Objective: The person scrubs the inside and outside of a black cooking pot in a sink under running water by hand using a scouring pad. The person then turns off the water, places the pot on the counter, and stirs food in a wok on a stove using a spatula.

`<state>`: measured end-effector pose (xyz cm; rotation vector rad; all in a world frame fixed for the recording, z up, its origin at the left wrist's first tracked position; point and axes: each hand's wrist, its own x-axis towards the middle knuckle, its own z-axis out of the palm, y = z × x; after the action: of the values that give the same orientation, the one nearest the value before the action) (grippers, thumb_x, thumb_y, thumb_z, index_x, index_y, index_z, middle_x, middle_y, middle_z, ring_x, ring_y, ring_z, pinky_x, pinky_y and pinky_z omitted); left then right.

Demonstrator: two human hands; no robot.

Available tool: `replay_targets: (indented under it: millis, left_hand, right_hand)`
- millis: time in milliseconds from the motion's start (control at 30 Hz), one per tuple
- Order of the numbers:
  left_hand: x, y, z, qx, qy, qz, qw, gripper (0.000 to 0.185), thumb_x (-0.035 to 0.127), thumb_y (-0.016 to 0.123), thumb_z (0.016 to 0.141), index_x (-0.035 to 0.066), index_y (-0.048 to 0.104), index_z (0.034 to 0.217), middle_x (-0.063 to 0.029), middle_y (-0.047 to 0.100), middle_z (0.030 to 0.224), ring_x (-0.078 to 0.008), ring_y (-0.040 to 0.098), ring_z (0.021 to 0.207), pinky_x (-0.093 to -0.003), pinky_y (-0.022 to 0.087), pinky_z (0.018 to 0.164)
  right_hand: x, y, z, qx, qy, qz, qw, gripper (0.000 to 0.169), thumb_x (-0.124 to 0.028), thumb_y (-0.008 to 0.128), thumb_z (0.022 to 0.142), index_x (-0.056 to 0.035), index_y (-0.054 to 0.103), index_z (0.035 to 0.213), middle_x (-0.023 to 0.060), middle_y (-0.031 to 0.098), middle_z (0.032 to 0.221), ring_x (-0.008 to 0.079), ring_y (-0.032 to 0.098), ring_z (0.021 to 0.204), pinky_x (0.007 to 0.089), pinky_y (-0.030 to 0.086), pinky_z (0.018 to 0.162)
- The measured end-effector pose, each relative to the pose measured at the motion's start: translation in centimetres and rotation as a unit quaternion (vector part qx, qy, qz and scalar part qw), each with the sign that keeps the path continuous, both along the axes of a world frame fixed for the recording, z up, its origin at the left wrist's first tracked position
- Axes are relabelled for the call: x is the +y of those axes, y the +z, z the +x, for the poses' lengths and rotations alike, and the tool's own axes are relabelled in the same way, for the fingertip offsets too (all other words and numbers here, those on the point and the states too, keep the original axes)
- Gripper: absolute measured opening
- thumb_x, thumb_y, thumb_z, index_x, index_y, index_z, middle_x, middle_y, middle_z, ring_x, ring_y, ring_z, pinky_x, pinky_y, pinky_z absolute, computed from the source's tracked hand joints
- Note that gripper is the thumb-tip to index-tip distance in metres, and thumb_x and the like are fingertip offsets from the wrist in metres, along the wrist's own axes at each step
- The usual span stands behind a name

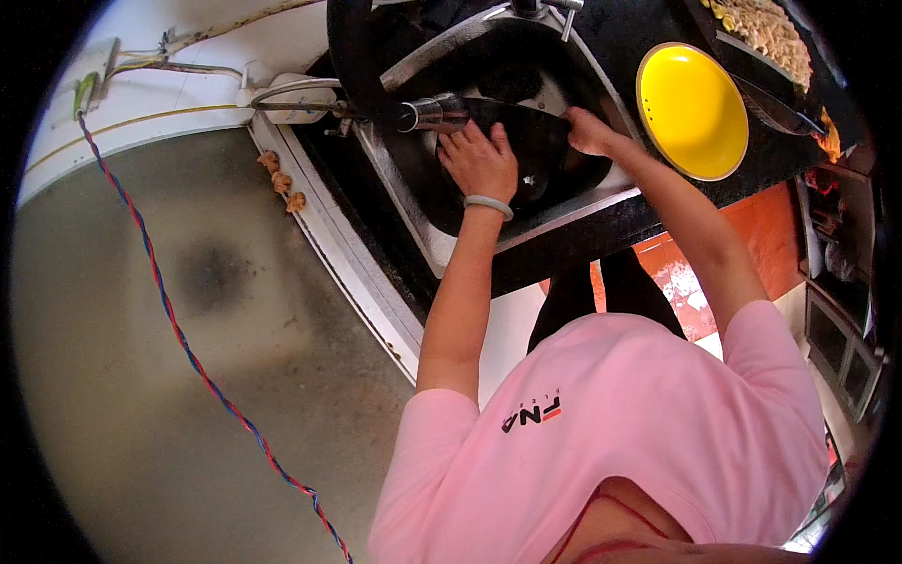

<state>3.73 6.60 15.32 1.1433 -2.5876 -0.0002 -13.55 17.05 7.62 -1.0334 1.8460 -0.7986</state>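
Observation:
A dark pan or bowl point(539, 144) is tilted inside the metal sink basin point(440, 243). My right hand point(590, 132) grips its rim at the right. My left hand point(480, 161), with a pale band at the wrist, lies with spread fingers at the left side of the dark vessel; whether it presses on the vessel or holds something beneath the palm cannot be seen. The metal end of a faucet point(433, 113) reaches in just above my left fingers. Right of the sink, a yellow oval plate or lid point(692, 111) rests on the black countertop.
A metal tap handle point(568, 17) stands at the sink's far edge. Chopped pale food point(768, 39) lies on a dark surface at the upper right. Small brown lumps point(280, 182) sit on the left window ledge. A twisted red-and-blue cord point(183, 331) runs down the left.

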Motion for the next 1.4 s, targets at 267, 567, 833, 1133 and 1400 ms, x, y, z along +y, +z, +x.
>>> replay_targets:
  millis: [267, 567, 833, 1133, 1400]
  left_hand:
    - [-10.6, -0.3, 1.6, 0.054, 0.054, 0.485, 0.871, 0.054, 0.043, 0.037, 0.088, 0.002, 0.045, 0.122, -0.0222, 0.041, 0.13, -0.0373, 0.037, 0.12, -0.0418, 0.033, 0.096]
    - [-6.2, -3.2, -1.2, 0.036, -0.083, 0.193, 0.977, 0.04, 0.034, 0.038, 0.09, 0.005, 0.049, 0.114, -0.0245, 0.05, 0.115, -0.0423, 0.048, 0.103, -0.0496, 0.038, 0.088]
    - [-14.2, -9.7, 0.6, 0.157, 0.013, 0.386, 0.909, 0.045, 0.027, 0.055, 0.077, 0.004, 0.045, 0.115, -0.0233, 0.053, 0.111, -0.0386, 0.051, 0.102, -0.0444, 0.04, 0.086]
    - [-2.7, 0.5, -0.2, 0.036, 0.007, 0.139, 0.99, 0.047, 0.032, 0.043, 0.085, 0.002, 0.045, 0.121, -0.0238, 0.041, 0.126, -0.0406, 0.038, 0.116, -0.0456, 0.031, 0.096]
    - [-11.3, -3.1, 5.6, 0.002, 0.174, 0.477, 0.862, 0.048, 0.03, 0.041, 0.087, -0.001, 0.041, 0.123, -0.0225, 0.044, 0.124, -0.0395, 0.041, 0.115, -0.0504, 0.034, 0.091]
  right_hand:
    - [-2.3, 2.3, 0.0, 0.022, 0.086, 0.024, 0.996, 0.034, 0.004, 0.046, 0.065, 0.0065, 0.059, 0.096, 0.026, 0.061, 0.087, 0.029, 0.06, 0.086, 0.0338, 0.044, 0.073]
    - [-10.3, 7.8, 4.7, 0.249, -0.106, -0.067, 0.96, 0.033, -0.035, 0.054, 0.077, -0.003, 0.064, 0.077, 0.0217, 0.061, 0.076, 0.0377, 0.06, 0.076, 0.0433, 0.048, 0.068]
    - [-9.3, 9.8, 8.3, 0.229, -0.115, -0.076, 0.964, 0.035, -0.041, 0.054, 0.079, -0.0088, 0.067, 0.076, 0.0166, 0.062, 0.07, 0.0344, 0.06, 0.068, 0.043, 0.048, 0.062]
    - [-5.1, 4.9, 6.5, 0.095, -0.237, -0.154, 0.954, 0.038, -0.038, 0.056, 0.083, -0.0014, 0.062, 0.075, 0.0182, 0.053, 0.06, 0.0249, 0.05, 0.05, 0.0332, 0.04, 0.052]
    - [-6.1, 6.5, 9.3, 0.085, -0.24, -0.182, 0.95, 0.047, -0.047, 0.054, 0.082, -0.0033, 0.061, 0.065, 0.02, 0.053, 0.06, 0.0352, 0.053, 0.055, 0.04, 0.039, 0.051]
